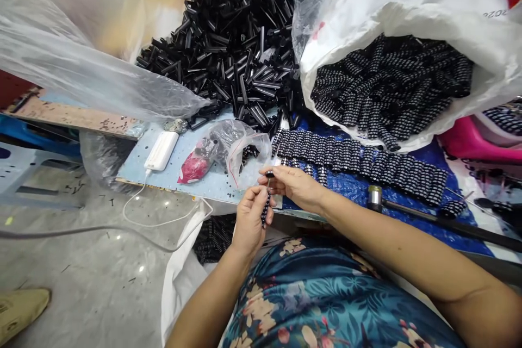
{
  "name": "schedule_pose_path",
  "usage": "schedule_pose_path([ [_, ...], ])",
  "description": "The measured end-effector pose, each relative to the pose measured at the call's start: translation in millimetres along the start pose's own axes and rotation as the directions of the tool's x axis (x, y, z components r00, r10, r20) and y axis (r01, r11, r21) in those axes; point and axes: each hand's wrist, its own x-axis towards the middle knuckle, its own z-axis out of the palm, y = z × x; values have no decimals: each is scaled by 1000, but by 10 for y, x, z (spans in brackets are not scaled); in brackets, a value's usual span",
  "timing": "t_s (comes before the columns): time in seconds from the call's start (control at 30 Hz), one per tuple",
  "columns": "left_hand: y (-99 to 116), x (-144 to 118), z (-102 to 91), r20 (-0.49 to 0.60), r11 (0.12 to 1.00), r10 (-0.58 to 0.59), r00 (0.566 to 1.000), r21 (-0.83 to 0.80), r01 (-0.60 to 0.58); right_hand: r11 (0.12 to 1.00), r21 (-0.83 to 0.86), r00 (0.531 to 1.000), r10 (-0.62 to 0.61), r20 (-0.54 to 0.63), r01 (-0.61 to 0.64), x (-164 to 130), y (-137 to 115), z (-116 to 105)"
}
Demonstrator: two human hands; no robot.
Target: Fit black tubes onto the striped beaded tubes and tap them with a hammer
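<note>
Over the bench [191, 179] edge, the left hand [248, 224] grips a studded black sleeve [266, 211] upright, while the right hand [294, 185] pinches a small black tube [269, 174] at its top. This looks like the fitting step; next the tube needs lining up straight and pressing down.

One camera sits on the person's head and looks forward and down, close above the two hands, with the table [196, 174] farther ahead.

Studded piece [266, 211] half hidden inside left grip [248, 223]
</note>
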Motion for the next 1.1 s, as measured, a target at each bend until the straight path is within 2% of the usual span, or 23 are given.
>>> schedule_pose_path([
  [0.1, -7, 1, 12, -19, 1000, 0, 1000, -6, 0, 1000, 10, 998, -25, 57, 24, -29, 15, 11],
  [0.37, -6, 30, -26, -14, 998, -7, 1000, -67, 6, 997, -62, 994, -46, 99, 53, 1, 6, 42],
  [0.6, 16, 47, -99, -19, 997, 18, 1000, -78, -19, 998, 54, 996, 6, 88, -11, 66, 22, 108],
  [0.93, 42, 43, -131, -7, 997, 49, 999, -55, -49, 1000, 23, 997, 20, 79, -22, 89, 22, 131],
  [1.1, 17, 63, -99, -72, 993, 43, 996, -109, -50, 997, -72, 999, -9, 31, 12, 130, -7, 159],
])
